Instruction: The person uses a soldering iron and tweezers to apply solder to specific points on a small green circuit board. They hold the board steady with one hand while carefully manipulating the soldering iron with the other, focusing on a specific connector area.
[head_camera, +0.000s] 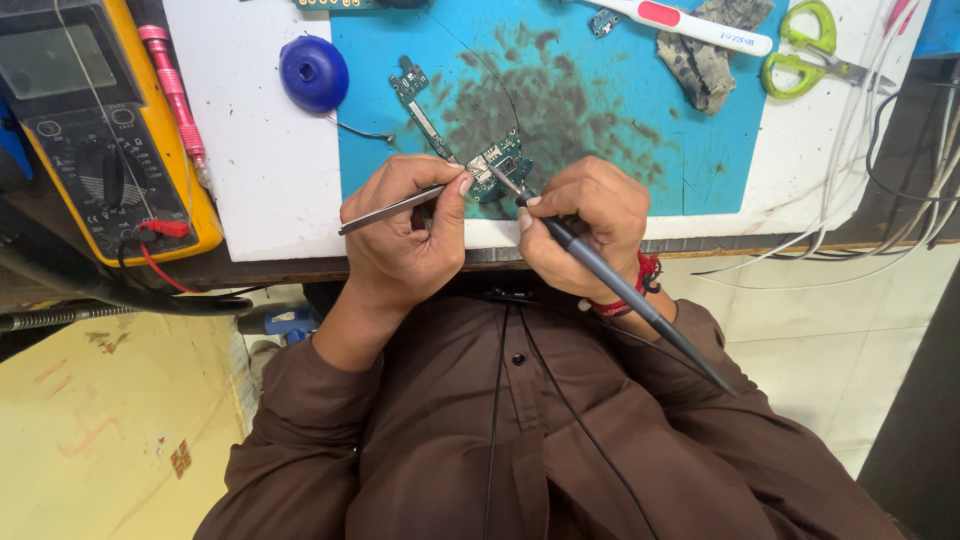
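Circuit board (497, 163) work on a stained blue mat (620, 130)

Board lies at the mat's near edge on the white table (255, 170), both tool tips touching it. Left hand (405, 235) pinches slim metal tweezers (390, 210) between thumb and forefinger; right hand (585, 230) grips a dark soldering iron (620, 295) like a pen. Yellow multimeter (105, 130) sits far left, green scissors (805, 50) far right, blue round holder (313, 72) beyond.

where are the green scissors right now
In the head view, the green scissors lie at the top right of the bench, on the white board just right of the blue mat, beside a crumpled grey cloth.
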